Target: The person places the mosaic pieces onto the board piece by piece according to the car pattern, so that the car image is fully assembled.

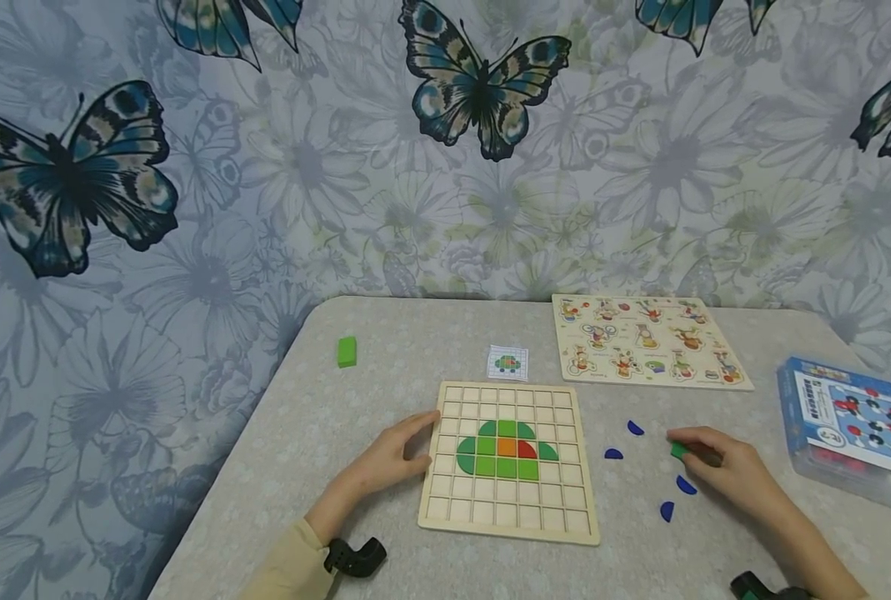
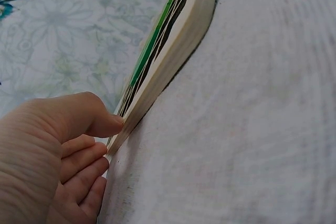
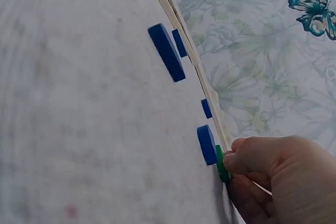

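A wooden grid board (image 1: pixel 508 535) lies flat on the table, holding green squares and rounded green pieces around an orange square (image 1: pixel 506 447) and a red quarter-round (image 1: pixel 526 450). My left hand (image 1: pixel 387 457) rests against its left edge, thumb and forefinger touching the side; the left wrist view shows the thumb (image 2: pixel 100 119) right on the rim. Right of the board, my right hand (image 1: pixel 730 467) pinches a small green piece (image 3: pixel 222 166) between thumb and fingers, partly hidden by them. Several blue half-round pieces (image 1: pixel 686 485) are scattered close to this hand.
Behind the board lies a small pattern card (image 1: pixel 508 363) with a similar coloured figure. A picture puzzle board (image 1: pixel 648 342) is at the back right, a blue-lidded plastic box (image 1: pixel 850 417) at the far right. One green block (image 1: pixel 347 352) stands at the back left.
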`<state>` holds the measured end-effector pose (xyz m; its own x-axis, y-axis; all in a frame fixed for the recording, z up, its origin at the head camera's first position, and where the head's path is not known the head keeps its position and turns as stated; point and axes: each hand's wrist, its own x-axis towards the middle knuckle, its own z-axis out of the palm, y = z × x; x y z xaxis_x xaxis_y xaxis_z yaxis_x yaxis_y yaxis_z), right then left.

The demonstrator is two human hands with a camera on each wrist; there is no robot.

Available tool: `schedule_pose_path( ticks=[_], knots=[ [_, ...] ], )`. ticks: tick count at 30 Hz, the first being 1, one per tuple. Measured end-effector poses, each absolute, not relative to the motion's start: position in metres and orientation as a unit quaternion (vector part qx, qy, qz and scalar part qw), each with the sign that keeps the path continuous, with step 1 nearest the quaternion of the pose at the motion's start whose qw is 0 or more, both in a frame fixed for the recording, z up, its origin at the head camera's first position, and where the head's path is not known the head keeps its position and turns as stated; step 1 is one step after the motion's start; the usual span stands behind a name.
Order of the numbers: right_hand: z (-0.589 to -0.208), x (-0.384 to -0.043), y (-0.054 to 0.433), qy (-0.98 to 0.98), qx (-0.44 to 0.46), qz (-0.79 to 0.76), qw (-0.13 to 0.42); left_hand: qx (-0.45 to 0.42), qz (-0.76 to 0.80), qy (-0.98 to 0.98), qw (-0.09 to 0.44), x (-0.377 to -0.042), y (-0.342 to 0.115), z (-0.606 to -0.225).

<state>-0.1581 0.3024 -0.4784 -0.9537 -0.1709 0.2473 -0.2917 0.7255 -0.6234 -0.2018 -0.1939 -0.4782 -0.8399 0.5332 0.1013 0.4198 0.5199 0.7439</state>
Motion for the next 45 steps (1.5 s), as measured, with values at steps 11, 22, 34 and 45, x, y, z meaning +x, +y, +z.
schedule_pose_path(
  ticks=[11, 22, 34, 45],
  knots=[
    [-0.471, -0.159, 0.301, -0.947, 0.094, 0.298, 0.067, 0.279, 0.409, 0.866, 0.071, -0.202, -0.193, -0.477],
    [-0.472, -0.157, 0.299, -0.943, 0.129, 0.282, 0.123, 0.271, 0.410, 0.868, 0.069, -0.201, -0.195, -0.475],
    [-0.482, -0.165, 0.292, -0.940, 0.138, 0.265, 0.166, 0.265, 0.405, 0.872, 0.072, -0.198, -0.194, -0.474],
    [-0.462, -0.168, 0.263, -0.916, 0.185, 0.282, 0.219, 0.272, 0.405, 0.870, 0.070, -0.198, -0.192, -0.474]
  ],
)
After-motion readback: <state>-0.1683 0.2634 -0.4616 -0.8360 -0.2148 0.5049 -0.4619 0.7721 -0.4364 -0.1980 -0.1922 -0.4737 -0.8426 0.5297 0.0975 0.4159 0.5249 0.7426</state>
